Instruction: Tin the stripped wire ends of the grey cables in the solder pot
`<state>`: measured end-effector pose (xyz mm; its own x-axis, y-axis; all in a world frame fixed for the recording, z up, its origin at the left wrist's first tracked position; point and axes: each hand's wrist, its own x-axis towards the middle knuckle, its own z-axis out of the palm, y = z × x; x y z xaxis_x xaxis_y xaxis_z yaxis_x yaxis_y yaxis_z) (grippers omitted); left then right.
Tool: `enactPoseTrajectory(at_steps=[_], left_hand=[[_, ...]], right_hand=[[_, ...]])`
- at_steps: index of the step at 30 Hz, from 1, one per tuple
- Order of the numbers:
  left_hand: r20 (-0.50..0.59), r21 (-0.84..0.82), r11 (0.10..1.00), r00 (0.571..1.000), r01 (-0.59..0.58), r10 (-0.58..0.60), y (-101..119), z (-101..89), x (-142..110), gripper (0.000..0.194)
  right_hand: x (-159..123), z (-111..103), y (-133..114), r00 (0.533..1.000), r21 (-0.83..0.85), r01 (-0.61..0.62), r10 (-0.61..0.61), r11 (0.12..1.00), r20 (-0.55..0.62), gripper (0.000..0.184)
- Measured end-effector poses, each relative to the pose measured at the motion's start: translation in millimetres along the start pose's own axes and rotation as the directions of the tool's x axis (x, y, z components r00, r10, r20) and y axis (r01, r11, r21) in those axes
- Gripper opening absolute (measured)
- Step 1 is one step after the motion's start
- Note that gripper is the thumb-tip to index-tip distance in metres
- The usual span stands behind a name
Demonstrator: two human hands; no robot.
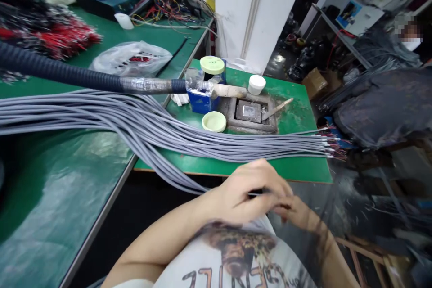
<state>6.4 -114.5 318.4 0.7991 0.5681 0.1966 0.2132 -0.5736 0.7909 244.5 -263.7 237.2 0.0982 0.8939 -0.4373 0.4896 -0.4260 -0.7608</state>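
In front of my shirt, my left hand point(253, 193) is curled, its thumb and fingertips pinched together close to the fingers of my right hand point(299, 211). The fingers of my right hand are bent in and slightly smeared by motion. What lies between the fingertips is too small and too hidden to name. A branch of grey cables point(162, 168) hangs off the table edge and runs behind my left wrist. Beyond the hands, the main bundle of grey cables point(216, 144) lies across the green table, its stripped ends with thin coloured wires point(332, 144) at the right.
Behind the cables sits a square metal pot point(249, 111) with a flat stick point(278, 109) leaning in it. Around it are a pale green lid point(214, 122), a blue box point(204, 101), a white tub point(257, 84) and a dark corrugated hose point(67, 69). A person point(410, 33) is at far right.
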Motion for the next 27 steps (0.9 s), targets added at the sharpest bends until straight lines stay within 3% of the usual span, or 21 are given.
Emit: enactPoseTrajectory(at_steps=[3,5,8,11,13,14,15,16,19,20,21,22,25,26,27], left_hand=[[0.075,0.191,0.979,0.995,-0.075,0.062,-12,44.5,45,0.032],[0.106,0.312,0.943,0.991,-0.114,0.085,-22,66.8,69,0.03],[0.134,0.451,0.879,0.986,-0.154,0.105,-36,88.2,90,0.027],[0.193,0.462,0.863,0.973,-0.203,0.125,-42,96.5,93,0.013],[0.227,0.399,0.881,0.958,-0.254,0.173,-41,94.2,86,0.012],[0.232,0.347,0.897,0.952,-0.274,0.201,-40,91.1,81,0.013],[0.23,0.279,0.918,0.947,-0.283,0.222,-38,87.3,76,0.012],[0.246,0.195,0.934,0.937,-0.3,0.25,-37,83.3,70,0.01],[0.329,0.012,0.948,0.897,-0.318,0.297,-39,74.1,55,0.007],[0.359,-0.041,0.956,0.888,-0.291,0.285,-41,72.4,51,0.007],[0.384,-0.102,0.965,0.885,-0.243,0.263,-43,71.0,48,0.007],[0.39,-0.17,0.969,0.891,-0.177,0.231,-45,69.6,47,0.008],[0.286,-0.4,0.915,0.955,0.05,0.072,-47,63.3,49,0.013],[0.218,-0.476,0.872,0.976,0.112,-0.007,-47,60.3,51,0.015],[0.15,-0.548,0.819,0.984,0.167,-0.099,-47,57.1,54,0.017]], right_hand=[[13,18,-14,0.977,0.199,-0.038,-0.006,0.979,0.215,0.027],[20,26,-15,0.971,0.359,-0.086,-0.003,0.929,0.241,0.031],[26,29,-7,0.986,0.545,-0.101,0.011,0.832,0.166,0.034],[26,19,2,0.997,0.685,-0.073,0.055,0.725,0.048,0.038],[24,7,5,0.986,0.76,-0.005,0.128,0.65,-0.103,0.041],[23,0,5,0.959,0.781,0.058,0.182,0.622,-0.217,0.042],[23,-8,4,0.905,0.78,0.141,0.239,0.61,-0.351,0.043],[22,-16,2,0.821,0.752,0.235,0.289,0.615,-0.493,0.043],[20,-36,-12,0.467,0.518,0.483,0.293,0.706,-0.834,0.038],[19,-40,-18,0.392,0.43,0.519,0.241,0.739,-0.888,0.036],[19,-42,-24,0.375,0.364,0.525,0.174,0.769,-0.91,0.034],[20,-42,-31,0.424,0.324,0.504,0.098,0.801,-0.9,0.032],[28,-32,-48,0.752,0.264,0.331,-0.084,0.906,-0.654,0.032],[32,-27,-53,0.827,0.234,0.282,-0.112,0.931,-0.55,0.032],[36,-21,-57,0.873,0.207,0.253,-0.131,0.945,-0.47,0.032]])
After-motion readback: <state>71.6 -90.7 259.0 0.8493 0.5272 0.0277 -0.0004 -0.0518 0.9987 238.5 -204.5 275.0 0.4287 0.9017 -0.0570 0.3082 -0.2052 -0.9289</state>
